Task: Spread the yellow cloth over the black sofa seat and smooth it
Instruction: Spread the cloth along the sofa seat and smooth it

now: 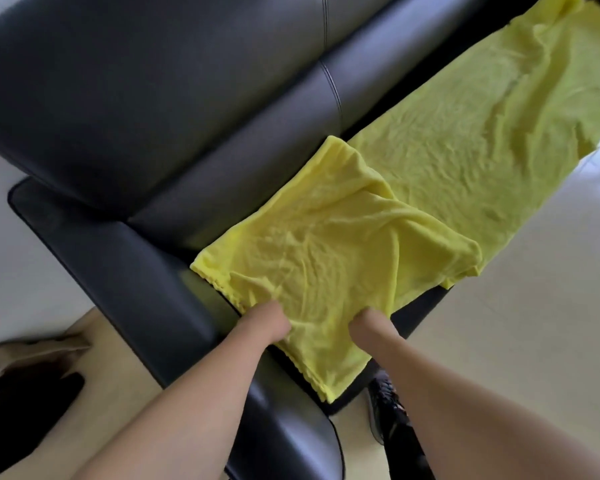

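Yellow cloth (430,174), 1 piece, lies along the black sofa seat (420,303), its near end folded back and wrinkled. 2 hands, left hand (274,323) and right hand (366,323), each grip its near edge by the armrest (146,278).

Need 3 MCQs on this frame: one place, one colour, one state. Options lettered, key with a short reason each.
1. Where does the near end of the yellow cloth lie?
A. beside the sofa armrest
B. over the backrest
C. on the floor

2. What colour is the sofa?
A. white
B. black
C. brown

3. What are the left hand and right hand doing?
A. resting flat on the armrest
B. hanging free
C. gripping the cloth's near end

Answers:
1 A, its edge runs along the armrest.
2 B, the armrest and backrest are dark black leather.
3 C, both hands bunch fabric at the near end, fingers hidden in it.
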`<act>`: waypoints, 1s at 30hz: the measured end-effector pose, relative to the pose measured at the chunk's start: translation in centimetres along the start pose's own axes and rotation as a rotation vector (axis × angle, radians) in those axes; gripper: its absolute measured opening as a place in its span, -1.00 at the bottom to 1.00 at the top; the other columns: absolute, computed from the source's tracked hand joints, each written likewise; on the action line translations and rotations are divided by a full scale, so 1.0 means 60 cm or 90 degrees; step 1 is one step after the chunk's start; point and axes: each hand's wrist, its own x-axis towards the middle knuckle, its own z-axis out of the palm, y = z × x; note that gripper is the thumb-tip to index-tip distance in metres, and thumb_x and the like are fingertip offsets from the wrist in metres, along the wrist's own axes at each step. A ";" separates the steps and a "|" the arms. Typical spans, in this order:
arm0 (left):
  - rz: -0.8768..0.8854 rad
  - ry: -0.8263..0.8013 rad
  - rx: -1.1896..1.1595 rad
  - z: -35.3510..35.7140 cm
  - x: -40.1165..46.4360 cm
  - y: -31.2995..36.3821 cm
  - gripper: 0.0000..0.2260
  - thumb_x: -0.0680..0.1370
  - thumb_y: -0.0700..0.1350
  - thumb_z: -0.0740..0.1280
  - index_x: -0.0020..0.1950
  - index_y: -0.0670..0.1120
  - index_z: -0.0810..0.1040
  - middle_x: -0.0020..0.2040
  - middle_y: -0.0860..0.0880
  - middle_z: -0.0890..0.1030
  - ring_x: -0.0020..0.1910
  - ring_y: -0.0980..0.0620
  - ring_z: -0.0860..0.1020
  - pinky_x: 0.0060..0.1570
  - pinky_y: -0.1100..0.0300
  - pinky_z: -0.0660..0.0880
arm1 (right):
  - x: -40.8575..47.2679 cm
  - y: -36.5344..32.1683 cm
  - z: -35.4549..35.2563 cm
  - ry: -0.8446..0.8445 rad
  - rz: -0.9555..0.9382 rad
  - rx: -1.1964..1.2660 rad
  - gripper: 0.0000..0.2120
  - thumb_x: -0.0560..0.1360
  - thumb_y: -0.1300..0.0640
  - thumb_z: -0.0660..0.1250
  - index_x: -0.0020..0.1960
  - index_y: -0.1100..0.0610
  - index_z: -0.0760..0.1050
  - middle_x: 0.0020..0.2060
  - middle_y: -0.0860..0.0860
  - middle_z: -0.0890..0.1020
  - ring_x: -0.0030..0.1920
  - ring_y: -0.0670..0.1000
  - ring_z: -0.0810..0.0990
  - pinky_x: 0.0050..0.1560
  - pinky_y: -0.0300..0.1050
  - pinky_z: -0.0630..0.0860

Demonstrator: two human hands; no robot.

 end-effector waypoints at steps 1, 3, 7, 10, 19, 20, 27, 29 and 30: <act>0.010 -0.010 -0.046 0.025 -0.013 0.015 -0.77 0.54 -0.15 0.16 0.10 -0.16 0.53 0.10 -0.13 0.57 0.06 -0.14 0.56 0.04 0.08 0.52 | 0.013 0.013 -0.017 0.024 0.043 0.071 -0.73 0.57 0.26 0.10 -0.30 0.08 0.22 -0.34 0.01 0.32 -0.30 0.03 0.37 -0.37 -0.22 0.29; 0.055 -0.029 -0.106 0.083 -0.030 0.044 -0.86 0.52 -0.13 0.18 -0.03 -0.12 0.51 0.01 -0.10 0.58 0.00 -0.11 0.56 0.01 0.08 0.51 | 0.042 0.040 -0.042 0.069 0.155 0.257 -0.85 0.51 0.31 0.09 -0.21 0.18 0.31 -0.30 0.06 0.38 -0.34 0.01 0.34 -0.34 -0.19 0.35; 0.129 -0.067 0.003 0.204 -0.033 0.088 -0.85 0.54 -0.09 0.17 0.05 -0.09 0.46 0.11 -0.10 0.55 0.12 -0.14 0.51 0.06 0.07 0.44 | 0.114 0.083 -0.066 0.059 0.243 0.588 -0.78 0.54 0.18 0.28 0.16 0.21 0.41 0.03 0.15 0.47 -0.09 0.08 0.50 0.08 0.02 0.51; 0.065 0.013 0.204 0.258 -0.008 0.099 -0.51 0.51 0.14 0.29 0.34 -0.08 0.34 0.27 -0.11 0.42 0.25 -0.15 0.42 0.14 0.01 0.39 | 0.152 0.102 -0.061 0.069 0.267 0.758 -0.56 0.48 -0.02 0.40 0.26 0.10 0.35 -0.04 0.05 0.50 -0.09 0.06 0.52 -0.15 -0.03 0.49; -0.035 0.083 0.330 0.302 0.033 0.107 -0.66 0.57 -0.17 0.19 0.34 -0.18 0.40 0.24 -0.14 0.41 0.20 -0.16 0.43 0.14 0.04 0.39 | 0.206 0.085 -0.073 0.102 0.237 0.929 -0.58 0.47 0.08 0.45 0.30 0.05 0.47 0.11 0.05 0.59 -0.11 0.12 0.57 -0.39 -0.08 0.45; -0.030 0.084 0.354 0.302 0.032 0.105 -0.68 0.58 -0.20 0.16 0.34 -0.18 0.42 0.24 -0.14 0.43 0.21 -0.16 0.43 0.16 0.03 0.36 | 0.206 0.083 -0.072 0.101 0.223 0.937 -0.59 0.47 0.08 0.43 0.30 0.04 0.47 0.11 0.05 0.58 -0.12 0.11 0.56 -0.38 -0.07 0.46; 0.029 -0.003 0.427 0.290 0.025 0.096 -0.76 0.56 -0.09 0.23 0.21 -0.02 0.53 0.18 -0.07 0.54 0.19 -0.10 0.44 0.20 0.03 0.25 | 0.191 0.109 -0.079 0.088 0.260 0.834 -0.69 0.54 0.11 0.33 0.27 0.11 0.46 0.05 0.02 0.57 0.12 0.13 0.56 0.17 0.08 0.51; 0.053 -0.048 0.459 0.283 0.020 0.096 -0.72 0.54 -0.01 0.25 0.24 -0.02 0.52 0.21 -0.07 0.53 0.23 -0.10 0.39 0.22 0.02 0.22 | 0.184 0.126 -0.088 0.109 0.288 0.773 -0.72 0.59 0.14 0.22 0.29 0.16 0.43 -0.13 0.03 0.47 0.11 0.10 0.52 0.14 -0.01 0.47; 0.054 -0.073 0.468 0.274 0.018 0.099 -0.67 0.53 0.03 0.25 0.25 -0.02 0.51 0.23 -0.07 0.51 0.26 -0.11 0.36 0.23 0.02 0.20 | 0.183 0.132 -0.094 0.120 0.290 0.740 -0.70 0.59 0.16 0.20 0.30 0.19 0.42 -0.14 0.04 0.44 0.08 0.10 0.50 0.09 -0.02 0.46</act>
